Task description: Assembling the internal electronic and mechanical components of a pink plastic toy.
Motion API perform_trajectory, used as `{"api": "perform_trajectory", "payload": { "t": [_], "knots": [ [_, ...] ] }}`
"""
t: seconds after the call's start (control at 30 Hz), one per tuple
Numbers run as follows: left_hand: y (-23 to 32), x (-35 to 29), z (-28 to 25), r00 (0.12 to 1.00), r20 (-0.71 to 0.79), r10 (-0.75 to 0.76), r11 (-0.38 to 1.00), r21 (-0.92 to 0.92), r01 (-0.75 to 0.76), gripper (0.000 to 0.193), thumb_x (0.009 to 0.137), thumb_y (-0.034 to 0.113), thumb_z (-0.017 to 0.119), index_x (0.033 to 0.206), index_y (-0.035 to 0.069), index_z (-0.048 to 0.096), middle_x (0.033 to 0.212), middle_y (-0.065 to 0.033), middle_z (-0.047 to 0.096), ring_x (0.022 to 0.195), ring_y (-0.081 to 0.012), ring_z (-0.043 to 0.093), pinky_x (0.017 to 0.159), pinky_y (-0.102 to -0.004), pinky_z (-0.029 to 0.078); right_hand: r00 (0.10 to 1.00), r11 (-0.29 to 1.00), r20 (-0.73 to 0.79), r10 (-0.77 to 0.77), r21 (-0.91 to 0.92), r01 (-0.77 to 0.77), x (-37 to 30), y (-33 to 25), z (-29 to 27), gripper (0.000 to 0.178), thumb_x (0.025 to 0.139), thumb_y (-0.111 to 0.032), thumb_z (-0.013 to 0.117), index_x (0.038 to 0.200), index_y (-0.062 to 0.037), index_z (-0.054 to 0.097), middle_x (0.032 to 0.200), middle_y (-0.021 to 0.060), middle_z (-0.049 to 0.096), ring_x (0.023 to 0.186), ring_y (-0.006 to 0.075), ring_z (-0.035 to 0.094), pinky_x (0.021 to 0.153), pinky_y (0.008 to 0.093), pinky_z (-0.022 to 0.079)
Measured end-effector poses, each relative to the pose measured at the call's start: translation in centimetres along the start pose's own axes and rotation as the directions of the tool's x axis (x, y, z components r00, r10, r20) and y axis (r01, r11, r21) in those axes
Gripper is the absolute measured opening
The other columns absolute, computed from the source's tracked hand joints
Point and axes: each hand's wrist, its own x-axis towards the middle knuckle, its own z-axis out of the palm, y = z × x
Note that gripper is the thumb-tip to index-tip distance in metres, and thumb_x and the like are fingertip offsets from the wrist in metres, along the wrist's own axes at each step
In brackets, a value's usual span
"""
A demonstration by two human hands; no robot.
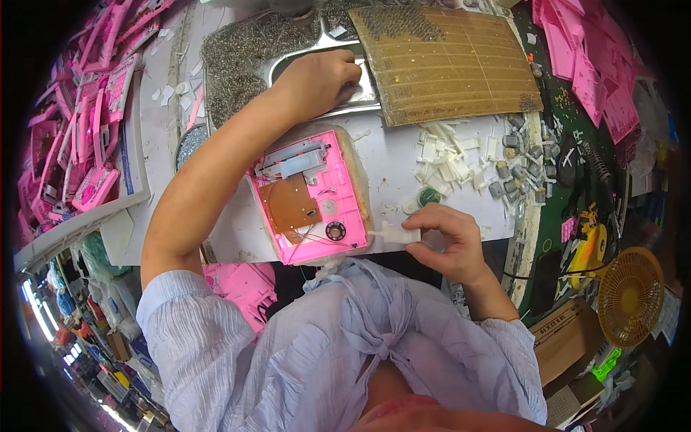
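My left hand [314, 83] reaches over a compartment of the metal tray [371, 95] at the back. Its fingers are curled together with the tips down, and what they hold, if anything, is hidden. Between thumb and fingers of my right hand [455, 245] is a small white plastic part [394, 235], its thin end pointing left toward the pink casing. That pink plastic casing [345, 169] lies open-side up in front of me, touched by neither hand. Inside it sit a brown circuit board [282, 205], a grey battery compartment [296, 160] and a round black speaker [335, 230].
Many small screws fill the tray's left compartment [234, 61]. Brown cardboard [453, 65] covers its right side. White plastic parts [450, 155] and small grey motors [511, 176] lie heaped at right. Pink casings are piled at far left [93, 144] and far right [590, 72].
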Motion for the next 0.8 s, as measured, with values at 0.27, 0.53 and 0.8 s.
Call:
{"api": "perform_trajectory", "payload": {
  "t": [0.27,0.53,0.8],
  "knots": [
    [10.2,-8.4,-8.8,0.933,-0.193,-0.305,0.923,-0.3,0.24,0.027,0.083,0.001,0.067,0.11,0.001,0.068,0.09,-0.0146,0.069,0.083,-0.0273,0.069,0.071,-0.0388,0.052,0.961,0.959,-0.085,-0.263,-0.131,0.251,1.7,-1.0,-0.3,0.035,0.073,0.004,0.082,0.106,0.0001,0.071,0.096,0.0124,0.07,0.076,0.0203,0.065,0.069,0.0299,0.052],
    [17.0,-17.1,-0.4,0.717,0.333,-0.612,-0.519,-0.853,-0.048,0.013,0.097,-0.001,0.062,0.109,-0.005,0.063,0.106,-0.0221,0.073,0.093,-0.029,0.075,0.082,-0.0362,0.064,0.915,0.87,0.09,-0.393,-0.288,0.401,3.6,-1.9,3.5,0.036,0.067,0.005,0.081,0.101,-0.0027,0.072,0.089,0.0129,0.069,0.074,0.0256,0.065,0.063,0.0336,0.053],
    [17.6,-18.4,0.3,0.693,0.313,-0.649,-0.47,-0.882,-0.042,0.009,0.097,0.0,0.063,0.104,-0.004,0.064,0.101,-0.0202,0.074,0.088,-0.0277,0.075,0.076,-0.0349,0.064,0.901,0.806,0.108,-0.42,-0.411,0.425,3.0,-2.2,4.8,0.034,0.068,0.001,0.082,0.1,-0.0042,0.072,0.09,0.0103,0.068,0.073,0.0245,0.065,0.061,0.0333,0.052]
  ]
}}
